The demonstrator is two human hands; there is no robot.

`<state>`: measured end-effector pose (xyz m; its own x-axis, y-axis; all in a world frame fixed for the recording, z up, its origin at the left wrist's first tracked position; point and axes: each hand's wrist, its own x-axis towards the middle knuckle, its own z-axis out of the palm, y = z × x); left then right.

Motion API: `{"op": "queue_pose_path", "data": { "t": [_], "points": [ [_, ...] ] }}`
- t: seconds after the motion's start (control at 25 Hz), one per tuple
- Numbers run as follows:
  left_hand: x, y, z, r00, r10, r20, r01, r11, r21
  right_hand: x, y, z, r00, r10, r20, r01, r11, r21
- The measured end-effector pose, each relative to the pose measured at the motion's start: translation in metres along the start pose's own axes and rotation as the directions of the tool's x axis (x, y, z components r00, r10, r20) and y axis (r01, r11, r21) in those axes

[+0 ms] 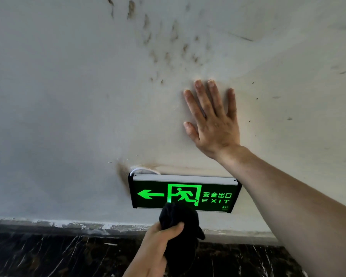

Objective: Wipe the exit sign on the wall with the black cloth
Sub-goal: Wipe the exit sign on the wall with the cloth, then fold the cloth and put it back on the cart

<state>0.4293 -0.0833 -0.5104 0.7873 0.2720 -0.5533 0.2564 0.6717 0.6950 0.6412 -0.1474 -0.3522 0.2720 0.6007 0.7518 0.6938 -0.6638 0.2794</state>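
A black exit sign [214, 193] with a glowing green arrow, running figure and "EXIT" lettering is mounted low on the white wall. My left hand [158, 246] grips a bunched black cloth [178, 218], whose top presses against the sign's lower edge below the running figure. My right hand [212, 118] lies flat on the wall above and to the right of the sign, fingers spread, holding nothing. My right forearm crosses just past the sign's right end.
The white wall [68, 116] carries brown smudges above the sign and a dark stain at the sign's left end. A white cable [142, 169] loops behind the sign's top left. Dark marble skirting [58, 254] runs along the bottom.
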Motion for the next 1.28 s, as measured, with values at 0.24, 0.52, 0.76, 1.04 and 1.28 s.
{"op": "queue_pose_path", "data": {
  "t": [0.24,0.52,0.76,1.04,1.28],
  "points": [
    [-0.046,0.031,0.025,0.987,0.122,0.106,-0.124,0.992,0.016,-0.033,-0.026,-0.062,0.975,0.098,0.202,-0.172,0.904,0.392],
    [-0.062,0.046,0.043,0.976,0.183,0.115,-0.186,0.982,0.015,-0.095,-0.035,-0.112,0.584,0.084,0.807,-0.801,0.221,0.556],
    [-0.108,0.089,0.081,0.958,0.213,0.192,-0.254,0.94,0.227,-0.045,-0.003,-0.164,0.383,-0.085,0.92,-0.923,-0.023,0.383],
    [-0.229,0.222,0.158,0.954,0.115,0.277,-0.232,0.868,0.439,0.077,0.055,-0.29,0.3,-0.113,0.947,-0.953,-0.072,0.293],
    [-0.344,0.338,0.196,0.946,-0.08,0.314,-0.095,0.859,0.504,0.173,0.102,-0.395,0.355,0.003,0.935,-0.897,-0.279,0.342]
  ]
}}
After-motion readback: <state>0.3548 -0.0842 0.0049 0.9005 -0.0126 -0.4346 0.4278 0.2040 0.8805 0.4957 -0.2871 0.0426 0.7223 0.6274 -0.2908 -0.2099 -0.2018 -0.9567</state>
